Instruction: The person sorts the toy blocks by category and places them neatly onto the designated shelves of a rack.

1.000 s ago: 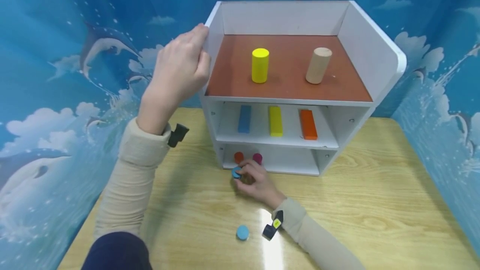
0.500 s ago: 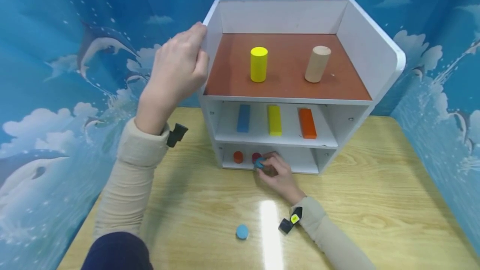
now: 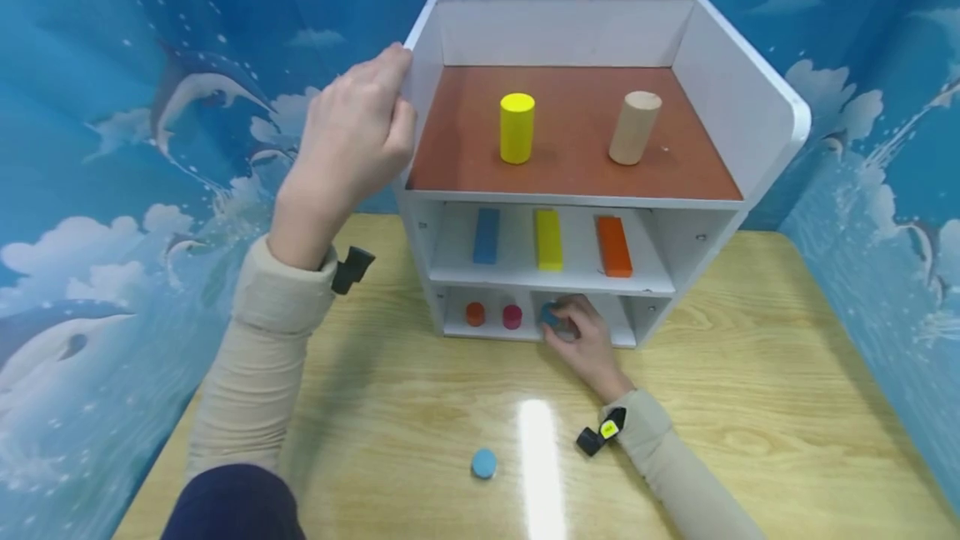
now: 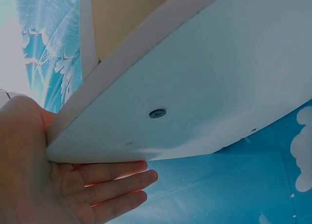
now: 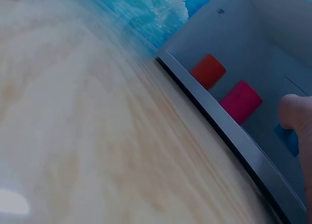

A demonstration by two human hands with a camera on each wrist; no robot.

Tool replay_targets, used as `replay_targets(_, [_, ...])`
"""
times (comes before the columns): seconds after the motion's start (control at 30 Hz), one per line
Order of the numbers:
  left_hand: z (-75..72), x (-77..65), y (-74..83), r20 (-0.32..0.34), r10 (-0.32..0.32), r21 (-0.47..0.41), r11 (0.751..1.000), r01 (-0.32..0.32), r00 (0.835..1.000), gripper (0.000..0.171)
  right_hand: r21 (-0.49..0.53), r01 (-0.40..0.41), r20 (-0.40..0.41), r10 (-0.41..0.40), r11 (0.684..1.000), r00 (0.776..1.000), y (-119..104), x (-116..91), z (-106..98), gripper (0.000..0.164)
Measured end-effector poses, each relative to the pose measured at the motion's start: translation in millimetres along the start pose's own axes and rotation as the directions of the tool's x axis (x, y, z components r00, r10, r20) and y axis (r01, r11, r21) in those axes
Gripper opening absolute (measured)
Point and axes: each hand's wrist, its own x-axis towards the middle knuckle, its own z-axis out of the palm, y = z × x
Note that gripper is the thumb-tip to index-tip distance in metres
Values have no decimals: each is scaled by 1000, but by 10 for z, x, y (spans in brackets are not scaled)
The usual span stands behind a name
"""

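My left hand [image 3: 347, 133] holds the upper left side panel [image 4: 195, 87] of a small white shelf unit; in the left wrist view its fingers [image 4: 119, 187] lie fairly straight along the panel's outer face. The thumb is partly hidden there. In the bottom compartment, my right hand [image 3: 590, 347] pinches a short blue cylinder [image 3: 549, 315] between thumb and fingers. To its left stand a magenta cylinder [image 3: 512, 317] and an orange cylinder [image 3: 475, 314]. The right wrist view shows the blue cylinder [image 5: 287, 138] partly covered by the hand.
Another blue cylinder [image 3: 483, 463] stands on the wooden table [image 3: 405, 407] in front. The middle shelf carries a blue block [image 3: 487, 237], a yellow block [image 3: 549, 240] and an orange block [image 3: 614, 247]. On top stand a yellow cylinder [image 3: 517, 130] and a plain wooden cylinder [image 3: 634, 128].
My right hand has carried the blue cylinder rightward, from before the orange cylinder past the magenta one, into the bottom compartment. My left hand stays at the panel.
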Motion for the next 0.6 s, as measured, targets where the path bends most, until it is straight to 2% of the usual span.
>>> replay_targets(0.27, [-6, 6, -6, -2, 0, 5, 1000, 0, 1000, 51, -93, -22, 23, 25, 995, 999, 117, -33, -78, 18])
replay_targets(0.6, [-4, 10, 2, 5, -5, 8, 1000, 5, 1000, 51, -116, -20, 44, 25, 993, 999, 118, -42, -87, 19])
